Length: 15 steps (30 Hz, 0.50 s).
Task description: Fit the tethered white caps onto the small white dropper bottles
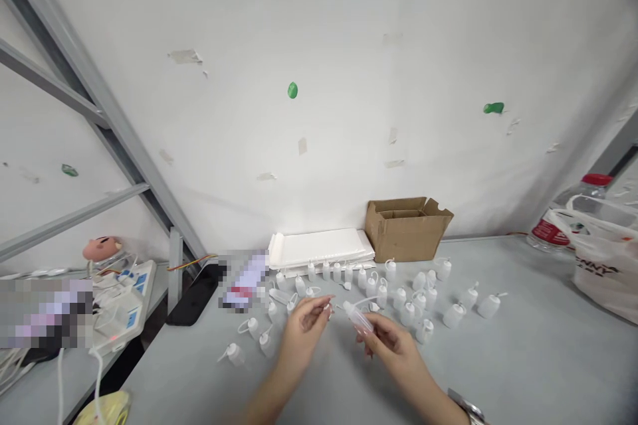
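My right hand is closed around a small translucent plastic squeeze bottle. The bottle is tilted, its thin tip pointing up and left, and a loose strap stretches from its neck to the right. Just left of that tip, my left hand pinches a small white piece, perhaps a cap; its exact kind is too small to tell. The two hands are close but apart. Around them on the grey table stand many similar bottles, such as one at the left and one at the right.
Behind the bottles are an open cardboard box and a stack of white padded mailers. A black phone and a power strip lie to the left. On the right are a plastic bag and a red-capped bottle.
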Each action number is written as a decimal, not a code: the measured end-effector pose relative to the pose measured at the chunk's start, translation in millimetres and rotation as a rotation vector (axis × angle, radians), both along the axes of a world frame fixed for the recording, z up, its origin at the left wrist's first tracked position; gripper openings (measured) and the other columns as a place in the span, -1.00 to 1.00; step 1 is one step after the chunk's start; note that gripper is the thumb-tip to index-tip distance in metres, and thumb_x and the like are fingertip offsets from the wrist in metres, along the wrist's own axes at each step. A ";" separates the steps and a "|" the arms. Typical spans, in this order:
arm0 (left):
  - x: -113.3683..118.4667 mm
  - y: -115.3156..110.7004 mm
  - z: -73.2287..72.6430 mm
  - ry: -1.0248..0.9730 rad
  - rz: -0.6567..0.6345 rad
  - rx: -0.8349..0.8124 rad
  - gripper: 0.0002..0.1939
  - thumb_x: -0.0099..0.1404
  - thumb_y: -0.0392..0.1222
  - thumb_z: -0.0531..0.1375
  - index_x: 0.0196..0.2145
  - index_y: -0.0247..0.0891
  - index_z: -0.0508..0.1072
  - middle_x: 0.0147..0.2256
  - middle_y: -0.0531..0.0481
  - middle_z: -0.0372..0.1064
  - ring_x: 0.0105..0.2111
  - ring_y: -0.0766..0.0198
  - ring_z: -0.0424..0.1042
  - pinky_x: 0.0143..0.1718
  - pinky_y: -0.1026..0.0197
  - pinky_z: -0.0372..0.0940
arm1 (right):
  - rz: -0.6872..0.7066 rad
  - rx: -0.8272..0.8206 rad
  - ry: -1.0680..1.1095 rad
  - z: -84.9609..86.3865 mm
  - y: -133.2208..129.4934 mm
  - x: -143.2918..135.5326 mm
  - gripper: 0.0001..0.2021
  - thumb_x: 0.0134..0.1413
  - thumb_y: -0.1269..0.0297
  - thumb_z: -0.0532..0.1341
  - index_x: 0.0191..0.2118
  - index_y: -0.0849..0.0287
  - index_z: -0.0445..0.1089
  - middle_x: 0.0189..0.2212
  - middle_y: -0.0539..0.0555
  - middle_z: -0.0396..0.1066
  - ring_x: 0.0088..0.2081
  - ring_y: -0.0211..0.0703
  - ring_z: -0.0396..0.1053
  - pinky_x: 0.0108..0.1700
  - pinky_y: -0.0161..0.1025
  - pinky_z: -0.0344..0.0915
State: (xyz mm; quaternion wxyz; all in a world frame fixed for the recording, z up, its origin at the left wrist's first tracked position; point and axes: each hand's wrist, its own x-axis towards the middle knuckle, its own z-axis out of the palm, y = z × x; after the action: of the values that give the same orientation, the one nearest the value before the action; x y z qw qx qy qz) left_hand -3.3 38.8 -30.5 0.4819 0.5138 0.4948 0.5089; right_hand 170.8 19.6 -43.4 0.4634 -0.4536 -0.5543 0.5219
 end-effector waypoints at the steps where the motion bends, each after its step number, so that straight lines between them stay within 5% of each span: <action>1: 0.1 -0.1 1.9 -0.089 -0.001 -0.070 -0.68 0.00 -0.02 0.29 -0.31 -0.26 0.54 -0.22 -0.15 0.45 -0.21 0.09 0.41 -0.12 0.10 0.28 | 0.021 -0.001 -0.027 -1.6 -1.1 -1.2 -0.61 -0.03 -0.04 0.19 -0.24 0.18 0.46 -0.49 0.07 0.37 -0.48 -0.18 0.26 -0.39 -0.22 0.25; 8: 3.9 -9.3 4.8 -0.565 -0.012 -0.282 -0.78 -0.02 -0.15 0.35 -0.38 -0.28 0.50 -0.27 -0.07 0.44 -0.20 0.20 0.38 -0.04 0.15 0.19 | 0.090 0.023 -0.170 -0.2 -7.0 -5.5 -0.66 0.05 0.04 0.14 -0.22 0.19 0.45 -0.48 0.07 0.38 -0.44 -0.12 0.29 -0.31 -0.19 0.24; 15: 7.8 -10.6 3.2 -0.625 -0.054 -0.284 -0.83 0.02 -0.20 0.34 -0.41 -0.28 0.46 -0.34 -0.01 0.40 -0.27 0.32 0.36 -0.11 0.23 0.20 | 0.104 0.016 -0.217 2.1 -5.4 -6.4 -0.64 0.06 0.04 0.12 -0.21 0.24 0.43 -0.45 0.11 0.40 -0.43 -0.12 0.28 -0.31 -0.19 0.23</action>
State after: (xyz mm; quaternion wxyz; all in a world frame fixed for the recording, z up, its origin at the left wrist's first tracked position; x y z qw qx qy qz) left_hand 4.5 28.3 -27.4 0.6900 0.2737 0.3755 0.5550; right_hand 164.3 14.2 -41.3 0.3765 -0.4745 -0.6281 0.4884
